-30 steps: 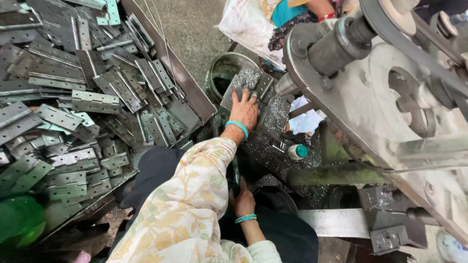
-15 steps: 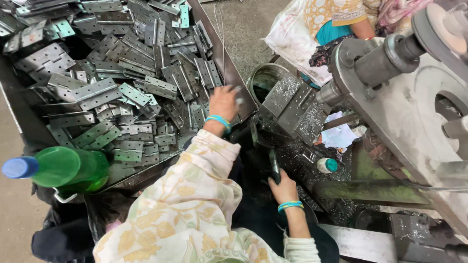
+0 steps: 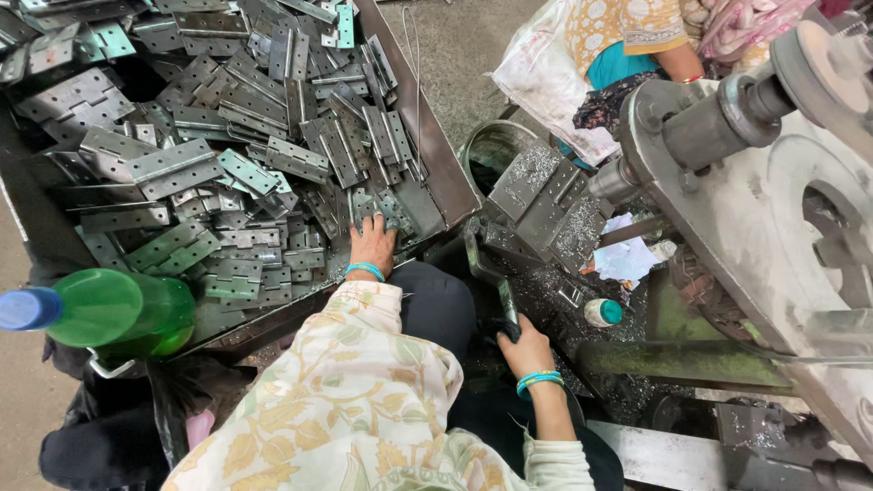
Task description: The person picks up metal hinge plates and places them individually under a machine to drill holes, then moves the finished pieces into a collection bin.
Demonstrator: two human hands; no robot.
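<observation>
green bottle (image 3: 118, 314) beside tray (image 3: 436, 173)

This was a small metalworking workshop, a hinge-making shop by the look of it. A big sheet-metal tray (image 3: 435, 173) was heaped with flat steel hinge plates (image 3: 227, 173), all punched with screw holes. Beside it stood a heavy grey machine (image 3: 746, 209) with a thick shaft (image 3: 718, 114) and a large wheel (image 3: 832, 64) (the sort of press or drill found on a factory floor). Bright metal shavings (image 3: 546, 227) lay over its worn steel block and the dark bed below. The floor (image 3: 459, 50) was bare, dusty concrete. A green plastic bottle (image 3: 109, 314) lay at the tray's edge, and a second person's patterned clothing (image 3: 627, 27) showed behind the machine.
</observation>
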